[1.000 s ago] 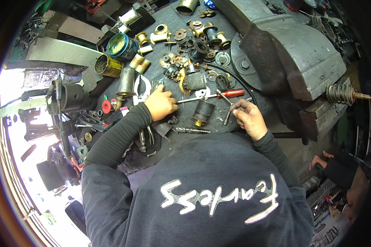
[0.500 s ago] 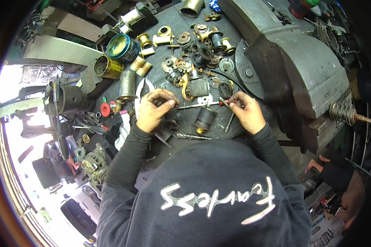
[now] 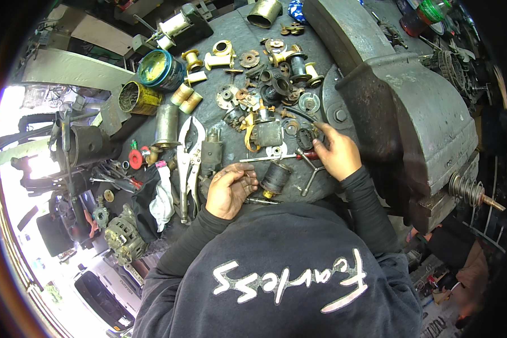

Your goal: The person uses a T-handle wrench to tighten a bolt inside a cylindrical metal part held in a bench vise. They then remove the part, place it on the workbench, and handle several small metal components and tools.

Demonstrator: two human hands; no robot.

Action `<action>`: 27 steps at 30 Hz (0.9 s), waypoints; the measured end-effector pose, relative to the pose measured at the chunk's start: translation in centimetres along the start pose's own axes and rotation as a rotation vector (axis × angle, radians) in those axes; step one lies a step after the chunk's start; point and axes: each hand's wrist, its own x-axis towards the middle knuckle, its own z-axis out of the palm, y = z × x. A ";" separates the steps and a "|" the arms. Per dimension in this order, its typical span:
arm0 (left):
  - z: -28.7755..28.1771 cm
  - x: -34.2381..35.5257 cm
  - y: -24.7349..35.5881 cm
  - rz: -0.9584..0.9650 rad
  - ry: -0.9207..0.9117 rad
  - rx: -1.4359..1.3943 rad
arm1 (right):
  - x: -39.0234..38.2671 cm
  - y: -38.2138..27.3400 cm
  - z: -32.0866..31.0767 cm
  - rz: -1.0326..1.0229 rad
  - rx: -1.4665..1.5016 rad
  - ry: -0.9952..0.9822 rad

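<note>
My right hand (image 3: pixel 339 152) reaches to a black oval ring-shaped part (image 3: pixel 306 137); thumb and forefinger are apart at its right edge. Below these fingers a three-armed wrench (image 3: pixel 314 170) lies on the bench, across a red-handled tool (image 3: pixel 306 155). My left hand (image 3: pixel 231 190) hovers low over the bench with its fingers curled in. Whatever they hold, if anything, is hidden. Just right of it lies a dark cylindrical coil or bushing (image 3: pixel 276 177) with a yellow end. A drill-like metal rod (image 3: pixel 262 200) shows partly between my left hand and my shirt.
Locking pliers (image 3: pixel 190 163) and a metal cylinder (image 3: pixel 167 125) lie to the left. Past my hands, several loose rings, spools and motor parts (image 3: pixel 276 84) crowd the bench. A large grey vise (image 3: pixel 405 112) blocks the right. A blue tub (image 3: pixel 180 73) and yellow can (image 3: pixel 139 98) stand at the back left.
My right hand has let go of the three-armed wrench and moved up to the black oval part. My left hand has come down nearer to me, uncovering the locking pliers.
</note>
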 end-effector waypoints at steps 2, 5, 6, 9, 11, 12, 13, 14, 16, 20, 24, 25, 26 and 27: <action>0.5 0.1 0.1 0.024 0.023 0.044 | -0.5 -0.1 0.5 -0.026 -0.058 -0.039; 1.1 0.5 0.6 0.037 0.048 0.054 | -2.0 -0.1 0.9 -0.115 0.038 0.002; 1.0 0.6 0.7 0.044 0.036 0.047 | -2.5 -0.8 0.3 -0.062 0.049 -0.071; 0.8 0.8 1.1 0.061 0.018 0.039 | -3.9 1.1 1.5 -0.241 0.021 -0.009; 0.6 0.9 1.3 0.063 0.016 0.035 | -4.4 0.8 1.6 -0.189 0.028 -0.040; 0.6 0.9 1.3 0.066 0.015 0.034 | -4.3 0.5 1.4 -0.148 0.048 -0.030; 0.7 0.8 1.3 0.075 0.019 0.050 | -4.1 0.2 1.1 -0.108 0.069 -0.020; 0.8 0.9 1.3 0.077 0.011 0.049 | -3.9 0.0 0.9 -0.067 0.089 -0.011; 0.7 0.9 1.3 0.075 -0.002 0.047 | -2.8 0.4 1.1 -0.082 0.152 0.115; 1.1 0.6 1.4 0.033 -0.001 0.024 | -0.8 -0.5 -0.8 0.078 0.040 0.067; 1.1 0.6 1.3 -0.030 0.007 0.007 | 0.7 -0.3 0.7 -0.096 -0.163 0.087; 1.1 0.6 1.2 -0.046 0.001 -0.002 | 1.1 -0.8 0.8 -0.078 -0.203 0.052; 1.0 0.6 1.1 -0.034 -0.008 0.017 | 1.4 -1.1 0.8 -0.060 -0.243 0.017; 0.9 0.6 0.9 -0.020 -0.016 0.032 | 1.8 -1.0 0.9 -0.053 -0.220 0.037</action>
